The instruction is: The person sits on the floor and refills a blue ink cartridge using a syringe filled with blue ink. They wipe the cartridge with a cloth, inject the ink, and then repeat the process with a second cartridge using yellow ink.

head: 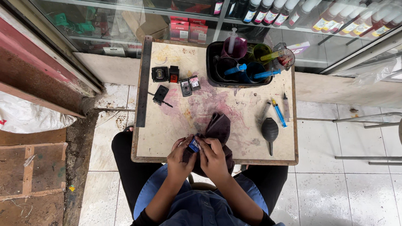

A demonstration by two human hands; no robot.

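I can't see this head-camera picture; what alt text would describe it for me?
Seen from above, a seated person's left hand and right hand hold a small blue-topped ink cartridge against a dark cloth at the near edge of a stained wooden table. Further back lie more loose cartridges, syringes, a black rubber blower and a black tub of ink cups.
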